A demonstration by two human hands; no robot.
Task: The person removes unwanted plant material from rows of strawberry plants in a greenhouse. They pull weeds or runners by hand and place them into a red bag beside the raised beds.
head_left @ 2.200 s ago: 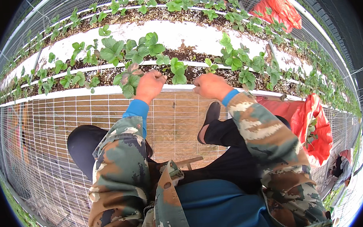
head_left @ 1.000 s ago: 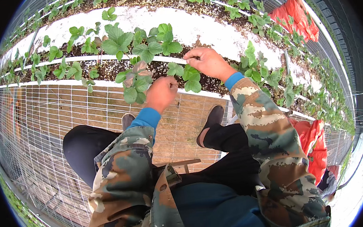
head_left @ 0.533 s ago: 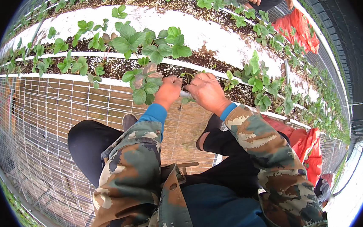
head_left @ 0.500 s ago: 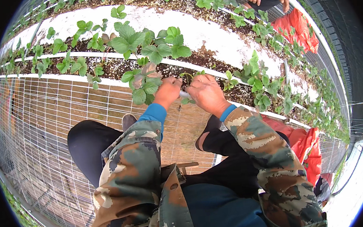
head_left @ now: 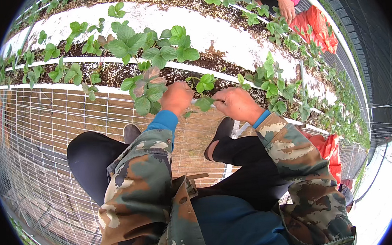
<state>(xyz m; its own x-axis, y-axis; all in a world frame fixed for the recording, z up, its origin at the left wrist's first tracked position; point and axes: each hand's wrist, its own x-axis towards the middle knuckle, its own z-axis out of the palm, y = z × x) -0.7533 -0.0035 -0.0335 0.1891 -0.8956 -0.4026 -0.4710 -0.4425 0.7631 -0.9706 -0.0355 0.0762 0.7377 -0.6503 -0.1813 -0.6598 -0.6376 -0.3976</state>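
A small strawberry plant [head_left: 206, 82] with bright green leaves stands at the bed's near edge, between my two hands. My right hand [head_left: 239, 104] is closed in a pinch at a lower green leaf [head_left: 204, 104], which hangs over the white edge. My left hand [head_left: 177, 97] has its fingers curled together at the bed's edge, left of the small plant; what they hold, if anything, is hidden. Just left of that hand is a larger strawberry plant [head_left: 142, 103] with green leaves and some dull brownish-pink ones.
Rows of strawberry plants [head_left: 127, 42] grow in dark, white-flecked soil [head_left: 114, 73] beside a white strip [head_left: 160, 15]. White wire mesh [head_left: 98, 112] hangs below the near edge. Across the bed, a co-worker's hand [head_left: 287, 8] is near a red bag [head_left: 314, 28]. Another red bag [head_left: 329, 153] lies by my right arm.
My right hand has drawn back toward me and right, from the small plant's base to its hanging leaf. The small plant's upper leaves now show. The co-worker's hand has lowered toward the bed.
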